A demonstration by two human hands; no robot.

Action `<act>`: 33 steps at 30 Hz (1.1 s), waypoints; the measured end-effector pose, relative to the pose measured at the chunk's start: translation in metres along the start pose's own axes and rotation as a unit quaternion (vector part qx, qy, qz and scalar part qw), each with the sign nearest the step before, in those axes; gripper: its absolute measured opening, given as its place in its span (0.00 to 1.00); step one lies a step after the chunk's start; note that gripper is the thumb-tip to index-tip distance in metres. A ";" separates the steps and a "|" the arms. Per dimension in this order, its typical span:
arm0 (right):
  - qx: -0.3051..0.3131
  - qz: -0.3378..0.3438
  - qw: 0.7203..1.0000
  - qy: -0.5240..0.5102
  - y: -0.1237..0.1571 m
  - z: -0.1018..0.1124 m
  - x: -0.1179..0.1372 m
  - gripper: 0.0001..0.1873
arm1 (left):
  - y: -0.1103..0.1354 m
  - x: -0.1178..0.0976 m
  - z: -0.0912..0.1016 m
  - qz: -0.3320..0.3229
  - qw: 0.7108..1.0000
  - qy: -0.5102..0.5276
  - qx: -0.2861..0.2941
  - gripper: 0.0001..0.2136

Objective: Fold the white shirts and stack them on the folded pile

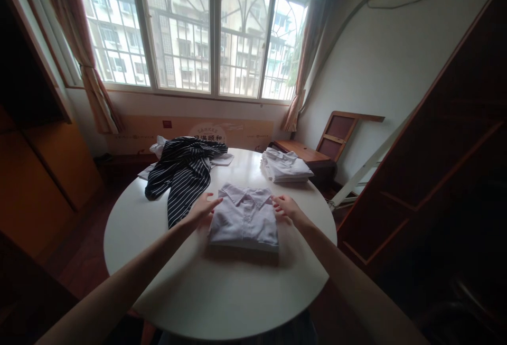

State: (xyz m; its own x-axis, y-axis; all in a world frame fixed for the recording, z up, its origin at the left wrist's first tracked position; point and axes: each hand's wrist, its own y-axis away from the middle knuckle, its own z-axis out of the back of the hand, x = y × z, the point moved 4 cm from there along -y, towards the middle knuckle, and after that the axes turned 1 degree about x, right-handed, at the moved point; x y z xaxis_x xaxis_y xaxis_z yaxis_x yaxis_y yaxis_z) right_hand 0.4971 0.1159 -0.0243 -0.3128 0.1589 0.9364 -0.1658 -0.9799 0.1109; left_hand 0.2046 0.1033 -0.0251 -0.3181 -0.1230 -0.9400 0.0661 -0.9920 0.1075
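A folded pale lilac shirt lies collar-up in the middle of the round white table. My left hand rests against the shirt's left edge, fingers stretched out and together. My right hand touches the shirt's right edge near the collar, fingers slightly curled and apart. Neither hand lifts the shirt.
A dark striped shirt lies unfolded at the table's far left, over some white cloth. A stack of folded white shirts sits at the far right. A wooden chair stands behind the table, wardrobes at both sides, a window beyond.
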 end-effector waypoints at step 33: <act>-0.065 0.213 0.889 0.401 -0.048 -0.071 0.019 0.17 | -0.072 -0.030 -0.078 -0.253 0.888 -0.384 -0.005 0.14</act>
State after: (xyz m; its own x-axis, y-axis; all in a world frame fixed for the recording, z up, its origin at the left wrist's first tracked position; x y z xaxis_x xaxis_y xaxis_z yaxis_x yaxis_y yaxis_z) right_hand 0.4324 0.1744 -0.0356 -0.9303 -0.1371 0.3403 0.0370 -0.9579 -0.2847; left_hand 0.2829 0.1807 -0.0296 -0.8600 0.3514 -0.3699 -0.2615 -0.9262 -0.2717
